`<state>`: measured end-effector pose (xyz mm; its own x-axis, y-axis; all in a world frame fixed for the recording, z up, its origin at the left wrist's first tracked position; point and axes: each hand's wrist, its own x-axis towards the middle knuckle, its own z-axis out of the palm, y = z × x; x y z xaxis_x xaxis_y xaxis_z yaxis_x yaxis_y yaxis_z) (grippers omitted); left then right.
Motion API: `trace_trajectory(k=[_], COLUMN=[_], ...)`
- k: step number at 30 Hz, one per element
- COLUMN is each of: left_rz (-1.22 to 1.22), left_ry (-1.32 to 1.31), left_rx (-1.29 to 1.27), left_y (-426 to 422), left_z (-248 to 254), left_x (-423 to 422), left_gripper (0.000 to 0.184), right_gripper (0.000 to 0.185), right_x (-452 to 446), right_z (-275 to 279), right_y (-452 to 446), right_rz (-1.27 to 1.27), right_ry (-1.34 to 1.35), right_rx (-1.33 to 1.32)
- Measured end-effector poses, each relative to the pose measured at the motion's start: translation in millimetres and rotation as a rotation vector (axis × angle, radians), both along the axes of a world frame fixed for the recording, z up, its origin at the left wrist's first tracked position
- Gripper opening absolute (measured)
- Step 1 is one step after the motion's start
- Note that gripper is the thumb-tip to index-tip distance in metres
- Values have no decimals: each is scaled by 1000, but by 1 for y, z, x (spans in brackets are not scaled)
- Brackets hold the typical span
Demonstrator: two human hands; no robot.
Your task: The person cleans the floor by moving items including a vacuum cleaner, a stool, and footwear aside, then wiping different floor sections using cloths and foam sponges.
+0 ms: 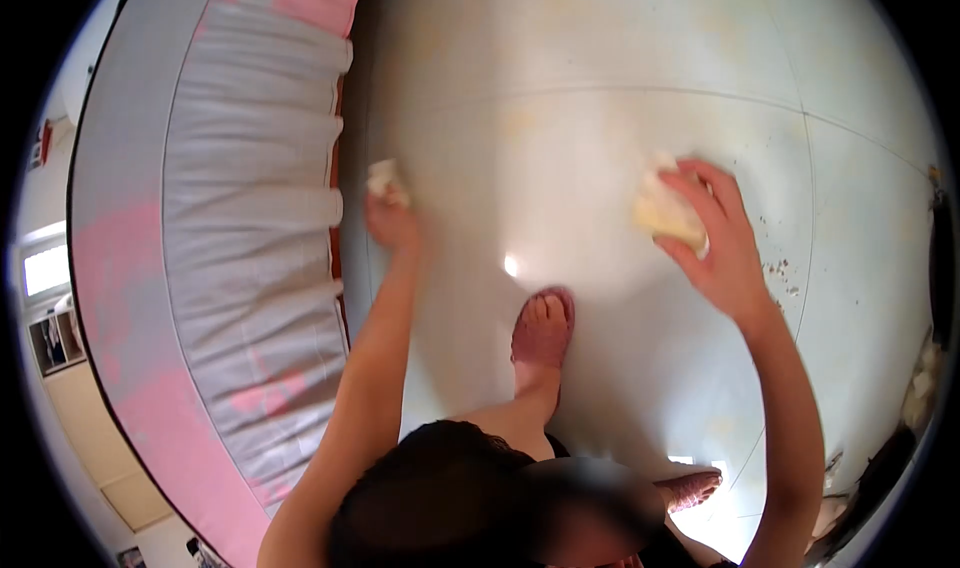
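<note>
Close to the bed skirt, my left hand (392, 220) is closed round a small crumpled white wad (385, 180), paper or cloth, I cannot tell which. On the other side, my right hand (725, 238) grips a pale yellow and white cloth-like wad (668, 208) between thumb and fingers, low over the tiled floor (600, 48). Motion blurs both wads, and whether they touch the floor is unclear. Small brown crumbs (776, 268) lie scattered on the tiles just right of my right wrist.
A bed with a ruffled grey and pink skirt (255, 188) runs along the left. My foot in a reddish sandal (543, 328) stands between my arms, the other sandal (692, 490) farther back. Dark objects (890, 473) line the right edge.
</note>
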<state>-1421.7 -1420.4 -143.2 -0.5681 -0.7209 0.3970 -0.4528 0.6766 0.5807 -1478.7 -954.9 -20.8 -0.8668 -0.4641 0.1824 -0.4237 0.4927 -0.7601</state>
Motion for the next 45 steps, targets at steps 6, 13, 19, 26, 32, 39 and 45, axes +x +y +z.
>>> trace_trajectory(k=[6, 13, 19, 26, 32, 39, 45], left_rz=[103, -849, -606, -460, -779, 55, -415], left_ry=[-412, -74, 81, -81, 192, -43, 20], left_rx=[-77, 227, -31, 39, 177, -9, -114], left_y=[-17, 223, 88, 99, 172, -83, 138], left_z=[-26, -16, 1, -38, -11, -35, -54], left_x=[-80, -63, -106, -128, -112, -151, -227], left_gripper=[25, 43, 38, 36, 44, 23, 19], right_gripper=[57, 59, 55, 50, 50, 53, 49], right_x=[4, -51, -72, -80, -107, -85, -106], right_z=[-12, -8, 7, -28, -22, -44, -30], right_y=[16, -43, -41, -61, -77, -65, -19], right_rz=[-214, -201, -244, -228, -203, -249, -279], right_ry=[-208, -118, -120, -140, -93, -241, -235], right_rx=[23, -27, 4, -73, -144, -193, -148])
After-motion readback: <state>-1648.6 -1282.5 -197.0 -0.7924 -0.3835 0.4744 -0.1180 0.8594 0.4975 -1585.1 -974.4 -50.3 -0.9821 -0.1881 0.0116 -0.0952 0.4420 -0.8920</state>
